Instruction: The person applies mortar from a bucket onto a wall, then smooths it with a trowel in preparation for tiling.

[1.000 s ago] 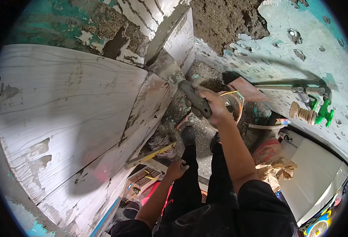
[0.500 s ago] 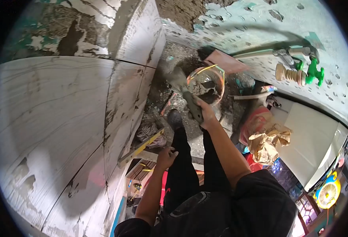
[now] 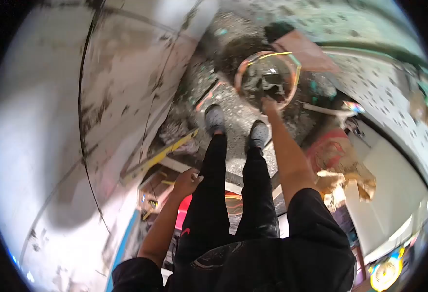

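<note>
My right hand (image 3: 269, 103) reaches to the near rim of a round bucket (image 3: 240, 78) that stands on the gritty floor. Its fingers are blurred, and the trowel's handle is hidden or too smeared to make out. Inside the bucket lies wet grey mortar (image 3: 253, 83) with a dark tool-like shape near the hand. My left hand (image 3: 187, 183) hangs beside my left thigh with its fingers curled, near a yellow level (image 3: 175, 145); nothing shows in it.
Large pale tiles (image 3: 121, 78) cover the wall on the left. A reddish board (image 3: 309, 51) lies behind the bucket. To the right are a pipe (image 3: 327, 111), crumpled brown paper (image 3: 360, 170), a white panel (image 3: 394, 190) and a yellow fan (image 3: 385, 273).
My right hand has gone from holding the trowel in the air left of the bucket to the bucket's near rim. The camera view has shifted, and both shoes now show.
</note>
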Tool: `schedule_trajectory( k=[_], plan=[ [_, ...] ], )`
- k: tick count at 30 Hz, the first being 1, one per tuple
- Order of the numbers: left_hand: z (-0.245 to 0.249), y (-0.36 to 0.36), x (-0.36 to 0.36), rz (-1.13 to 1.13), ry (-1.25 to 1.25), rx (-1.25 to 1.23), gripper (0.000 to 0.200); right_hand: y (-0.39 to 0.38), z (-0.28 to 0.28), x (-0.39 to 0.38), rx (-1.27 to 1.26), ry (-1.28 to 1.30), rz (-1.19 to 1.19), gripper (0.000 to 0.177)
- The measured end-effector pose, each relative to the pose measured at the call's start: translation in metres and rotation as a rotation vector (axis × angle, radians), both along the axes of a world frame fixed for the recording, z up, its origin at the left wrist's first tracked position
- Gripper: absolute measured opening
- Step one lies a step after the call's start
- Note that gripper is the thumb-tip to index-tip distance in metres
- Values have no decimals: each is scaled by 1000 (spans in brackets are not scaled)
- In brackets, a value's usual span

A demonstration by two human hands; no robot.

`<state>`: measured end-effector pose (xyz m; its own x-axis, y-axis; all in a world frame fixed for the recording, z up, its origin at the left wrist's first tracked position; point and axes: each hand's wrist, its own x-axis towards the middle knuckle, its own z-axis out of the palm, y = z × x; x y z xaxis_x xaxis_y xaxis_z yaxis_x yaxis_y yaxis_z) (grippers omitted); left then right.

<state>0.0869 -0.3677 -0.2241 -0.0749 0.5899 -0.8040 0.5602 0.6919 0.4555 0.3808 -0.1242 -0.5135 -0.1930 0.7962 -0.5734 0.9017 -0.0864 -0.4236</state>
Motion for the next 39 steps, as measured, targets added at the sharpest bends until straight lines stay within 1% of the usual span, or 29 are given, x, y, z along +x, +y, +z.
schedule_trajectory(
  k=[1,3,5,6,8,9,10,11,12,13,15,16,17,19,20,21,22,24,25,26,28,30,32,34,36,38,39],
  plan=[
    [-7,-9,5,5,9,36,34,7,-2,-3,-83,-84,-1,35],
    [-25,-33,13,103,40,35,32,20,5,-20,-233,-271,1,39],
    [-45,-50,17,163,65,55,32,11,17,-31,-333,146,-206,44],
    [-56,-55,16,178,75,6,25,9,27,-30,-379,345,-315,47],
    [-107,-87,9,197,161,51,23,-11,70,-52,-893,995,-1056,53],
    [-140,-108,4,203,201,74,22,-19,98,-65,-995,1101,-1094,52],
    [-178,-129,-3,177,257,48,24,-29,115,-72,-1097,1207,-1133,52],
    [-217,-151,-11,149,314,19,27,-44,105,-70,-1135,1108,-1014,52],
    [-246,-162,-17,120,373,-11,29,-59,91,-70,-1170,1010,-895,52],
    [-262,-163,-20,183,453,-55,34,-76,76,-70,-1201,911,-779,52],
    [-294,-152,-28,311,617,-124,43,-103,65,-87,-987,494,-403,51],
    [-328,-167,-28,149,916,65,48,-115,52,-100,-860,295,-220,51],
    [-339,-163,-31,180,877,83,44,-135,25,-108,-708,352,-98,50],
    [-342,-137,-40,251,804,95,36,-188,-33,-119,-420,459,158,48],
    [-356,-143,-44,288,796,-18,35,-199,-32,-135,-530,465,145,49],
    [-368,-151,-48,326,786,-133,33,-196,-17,-161,-641,468,132,49],
    [-371,-158,-48,364,772,-239,32,-196,-10,-179,-743,468,117,50],
    [-350,-172,-43,449,768,-263,32,-217,-29,-189,-752,412,219,48],
    [-337,-178,-41,490,770,-266,32,-232,-35,-189,-746,361,234,48],
    [-321,-196,-37,442,744,-292,34,-246,-40,-189,-741,310,249,48],
    [-282,-226,-20,515,706,-163,36,-278,-50,-186,-705,173,211,47],
    [-229,-243,-5,735,441,-69,35,-308,-48,-177,-783,248,197,59],
    [-183,-242,18,1070,51,178,34,-341,-10,-183,-943,422,-379,56],
    [-161,-227,46,1099,69,408,34,-355,19,-168,-1574,792,-641,51],
    [-146,-209,74,1157,153,504,34,-373,44,-155,-1516,766,-764,49],
    [-148,-187,95,1258,292,474,36,-380,62,-147,-1444,751,-868,47],
    [-148,-177,102,1484,151,514,37,-380,70,-140,-1402,738,-924,46]
  ],
)
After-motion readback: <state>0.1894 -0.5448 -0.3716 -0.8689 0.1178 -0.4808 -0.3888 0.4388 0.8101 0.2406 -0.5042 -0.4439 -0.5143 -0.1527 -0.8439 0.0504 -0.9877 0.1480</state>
